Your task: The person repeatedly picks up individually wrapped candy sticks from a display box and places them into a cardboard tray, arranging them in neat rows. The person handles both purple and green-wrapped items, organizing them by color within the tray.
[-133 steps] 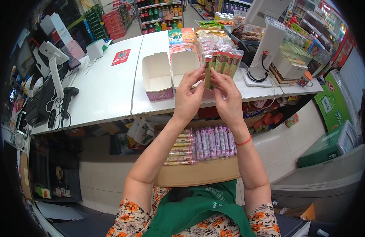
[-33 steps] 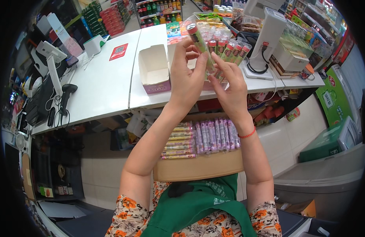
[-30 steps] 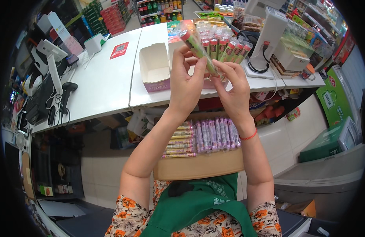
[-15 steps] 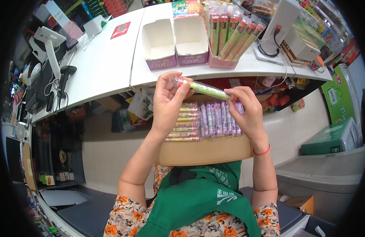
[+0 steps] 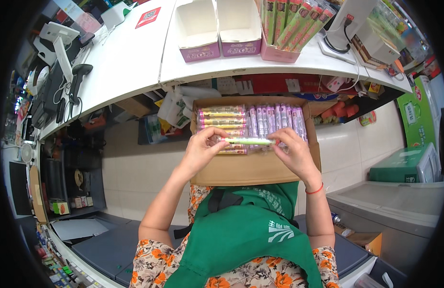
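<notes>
1. Lying level, the candy stick pack (image 5: pixel 248 141) runs left to right, one end in each of the hands.
2. It is long, thin and light green with a pale wrapper.
3. The left hand (image 5: pixel 203 149) pinches its left end; the right hand (image 5: pixel 295 152) pinches its right end.
4. It hovers just above the cardboard box (image 5: pixel 251 170) of purple and yellow packs, below the white worktop (image 5: pixel 121 57).
</notes>
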`<action>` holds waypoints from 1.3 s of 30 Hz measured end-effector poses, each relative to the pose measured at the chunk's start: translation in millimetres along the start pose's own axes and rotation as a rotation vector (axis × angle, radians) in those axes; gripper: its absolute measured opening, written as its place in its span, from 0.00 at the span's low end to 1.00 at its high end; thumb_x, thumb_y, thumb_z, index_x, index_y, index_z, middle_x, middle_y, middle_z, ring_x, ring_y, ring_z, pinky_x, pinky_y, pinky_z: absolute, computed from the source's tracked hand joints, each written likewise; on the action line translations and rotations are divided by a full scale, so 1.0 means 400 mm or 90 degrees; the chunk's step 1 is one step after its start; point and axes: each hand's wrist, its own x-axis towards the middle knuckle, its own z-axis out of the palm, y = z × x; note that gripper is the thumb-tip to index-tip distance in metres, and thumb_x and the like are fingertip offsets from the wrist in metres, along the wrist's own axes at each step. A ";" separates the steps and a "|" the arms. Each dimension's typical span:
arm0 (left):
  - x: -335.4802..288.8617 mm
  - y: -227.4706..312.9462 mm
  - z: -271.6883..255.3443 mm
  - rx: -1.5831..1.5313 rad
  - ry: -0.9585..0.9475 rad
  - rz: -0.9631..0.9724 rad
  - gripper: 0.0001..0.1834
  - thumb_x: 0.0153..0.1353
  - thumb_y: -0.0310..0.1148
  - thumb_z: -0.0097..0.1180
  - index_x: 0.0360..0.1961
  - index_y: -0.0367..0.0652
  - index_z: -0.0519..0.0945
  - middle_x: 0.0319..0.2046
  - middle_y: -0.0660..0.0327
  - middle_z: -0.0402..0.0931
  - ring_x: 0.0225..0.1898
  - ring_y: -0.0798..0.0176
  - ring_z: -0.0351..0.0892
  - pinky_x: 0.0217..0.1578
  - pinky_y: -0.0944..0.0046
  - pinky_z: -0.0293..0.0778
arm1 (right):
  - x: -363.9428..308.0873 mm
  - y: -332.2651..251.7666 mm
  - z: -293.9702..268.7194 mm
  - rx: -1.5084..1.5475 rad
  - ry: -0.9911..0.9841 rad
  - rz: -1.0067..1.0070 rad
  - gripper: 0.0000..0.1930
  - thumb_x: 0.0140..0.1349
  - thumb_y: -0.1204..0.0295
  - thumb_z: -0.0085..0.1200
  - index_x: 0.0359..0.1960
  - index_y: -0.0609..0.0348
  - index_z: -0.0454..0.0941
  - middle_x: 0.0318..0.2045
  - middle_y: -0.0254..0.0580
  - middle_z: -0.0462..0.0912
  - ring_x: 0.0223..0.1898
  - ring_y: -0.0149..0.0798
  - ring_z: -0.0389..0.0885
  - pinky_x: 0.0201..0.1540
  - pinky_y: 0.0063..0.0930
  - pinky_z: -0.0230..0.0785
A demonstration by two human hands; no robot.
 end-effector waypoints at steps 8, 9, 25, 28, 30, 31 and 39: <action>-0.055 -0.084 0.015 0.235 -0.056 0.078 0.12 0.58 0.27 0.68 0.44 0.41 0.84 0.43 0.57 0.85 0.44 0.57 0.85 0.47 0.58 0.79 | -0.071 0.073 0.100 0.030 -0.079 0.032 0.12 0.60 0.81 0.58 0.46 0.57 0.81 0.40 0.46 0.80 0.42 0.51 0.82 0.44 0.41 0.76; -0.060 -0.090 0.016 0.271 -0.065 0.072 0.12 0.59 0.28 0.68 0.44 0.41 0.83 0.44 0.57 0.84 0.45 0.56 0.84 0.48 0.57 0.79 | -0.077 0.080 0.109 0.028 -0.093 0.036 0.12 0.61 0.79 0.58 0.47 0.57 0.80 0.40 0.46 0.80 0.42 0.53 0.81 0.45 0.44 0.76; -0.082 -0.182 0.057 0.502 -0.052 0.155 0.11 0.54 0.29 0.67 0.39 0.44 0.82 0.35 0.57 0.81 0.44 0.50 0.80 0.47 0.50 0.75 | -0.096 0.104 0.189 -0.150 -0.159 0.030 0.13 0.58 0.77 0.60 0.46 0.56 0.76 0.41 0.48 0.78 0.43 0.57 0.82 0.44 0.49 0.76; -0.085 -0.185 0.057 0.523 -0.016 0.146 0.11 0.53 0.27 0.66 0.39 0.43 0.81 0.36 0.57 0.81 0.45 0.50 0.80 0.47 0.49 0.75 | -0.083 0.095 0.196 -0.176 -0.165 0.020 0.13 0.58 0.76 0.61 0.45 0.55 0.77 0.40 0.48 0.79 0.43 0.56 0.82 0.43 0.48 0.76; -0.086 -0.192 0.056 0.538 0.000 0.160 0.11 0.52 0.27 0.66 0.39 0.42 0.82 0.36 0.57 0.80 0.45 0.50 0.79 0.46 0.50 0.75 | -0.078 0.097 0.205 -0.176 -0.168 0.017 0.13 0.59 0.74 0.61 0.45 0.55 0.78 0.39 0.48 0.79 0.42 0.56 0.81 0.43 0.48 0.75; -0.086 -0.194 0.054 0.546 0.009 0.168 0.12 0.52 0.26 0.66 0.38 0.41 0.82 0.36 0.57 0.80 0.45 0.50 0.79 0.46 0.50 0.75 | -0.076 0.096 0.209 -0.181 -0.164 0.015 0.13 0.59 0.74 0.62 0.45 0.55 0.78 0.39 0.48 0.80 0.42 0.56 0.82 0.43 0.48 0.75; -0.090 -0.193 0.056 0.577 0.058 0.192 0.12 0.49 0.25 0.69 0.36 0.44 0.83 0.36 0.61 0.80 0.44 0.53 0.79 0.45 0.54 0.77 | -0.071 0.099 0.227 -0.201 -0.138 0.023 0.12 0.59 0.72 0.63 0.44 0.54 0.77 0.38 0.48 0.80 0.41 0.56 0.82 0.42 0.49 0.76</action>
